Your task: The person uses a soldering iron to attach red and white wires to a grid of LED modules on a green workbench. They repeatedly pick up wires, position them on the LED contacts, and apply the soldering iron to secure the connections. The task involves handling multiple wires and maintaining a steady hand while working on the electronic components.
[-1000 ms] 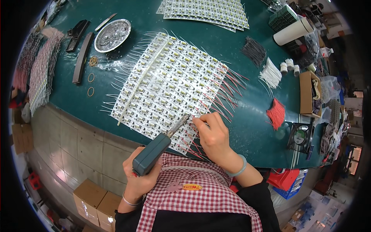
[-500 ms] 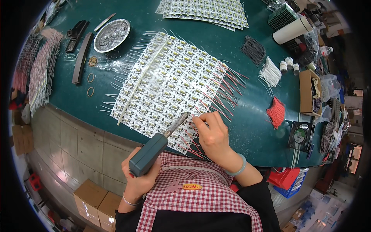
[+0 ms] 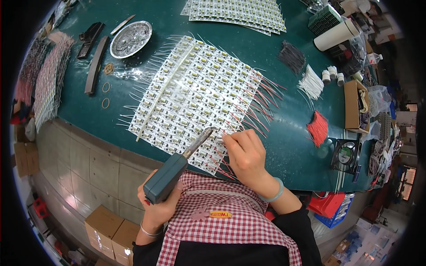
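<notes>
A soldering iron [image 3: 166, 178] with a thick dark green handle is gripped in my left hand [image 3: 160, 205], fingers wrapped round it. Its grey tip slants up to the right over the lower right part of a white circuit board panel [image 3: 177, 104]. Rows of small yellowish components cover that panel. Close to the tip, my right hand [image 3: 246, 156] is closed in a pinch at what looks like the end of a thin red wire, mostly hidden by the fingers. Red wires [image 3: 262, 95] stick out along the panel's right edge, white wires along its left.
Bundles of black [image 3: 291, 57], white [image 3: 311, 83] and red wires [image 3: 317, 128] lie on the green table right of the panel, near a small fan [image 3: 345, 155]. At the left stand a metal bowl [image 3: 116, 52] and a dark bar [image 3: 94, 73]. More panels [image 3: 235, 15] are stacked at the far side.
The soldering iron has shifted slightly left and its tip sits a little farther from my right fingers. My right hand stays almost in place, still pinched. The whole view has shifted slightly.
</notes>
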### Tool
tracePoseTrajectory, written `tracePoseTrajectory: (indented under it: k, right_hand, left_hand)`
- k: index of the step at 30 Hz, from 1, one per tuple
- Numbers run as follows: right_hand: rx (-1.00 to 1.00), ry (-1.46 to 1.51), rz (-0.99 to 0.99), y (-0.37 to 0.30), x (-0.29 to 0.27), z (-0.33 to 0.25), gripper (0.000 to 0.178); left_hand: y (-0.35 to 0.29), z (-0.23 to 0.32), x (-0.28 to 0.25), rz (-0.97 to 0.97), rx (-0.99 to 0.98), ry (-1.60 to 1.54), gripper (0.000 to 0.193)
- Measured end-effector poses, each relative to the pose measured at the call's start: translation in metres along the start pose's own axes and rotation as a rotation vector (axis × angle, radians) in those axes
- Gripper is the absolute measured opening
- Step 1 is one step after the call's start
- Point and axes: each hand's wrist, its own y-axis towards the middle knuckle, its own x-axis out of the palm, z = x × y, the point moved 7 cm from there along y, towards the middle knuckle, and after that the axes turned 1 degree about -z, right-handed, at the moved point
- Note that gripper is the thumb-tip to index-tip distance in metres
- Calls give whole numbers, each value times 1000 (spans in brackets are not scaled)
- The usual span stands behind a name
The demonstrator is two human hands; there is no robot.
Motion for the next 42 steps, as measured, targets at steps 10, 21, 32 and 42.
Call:
tracePoseTrajectory:
  k: [10,21,32,42]
  right_hand:
    - [9,39,-73,-11,7,-7,25]
    - [-3,20,-87,-11,8,-8,25]
    - [-13,-1,-91,-10,8,-10,25]
    - [-18,-12,-81,-10,8,-10,25]
  left_hand:
    - [-8,1,-2,-10,0,5,23]
    - [-9,2,2,-53,-2,22,19]
    - [-8,2,5,-31,59,101,13]
    - [-9,7,-1,-11,86,69,16]
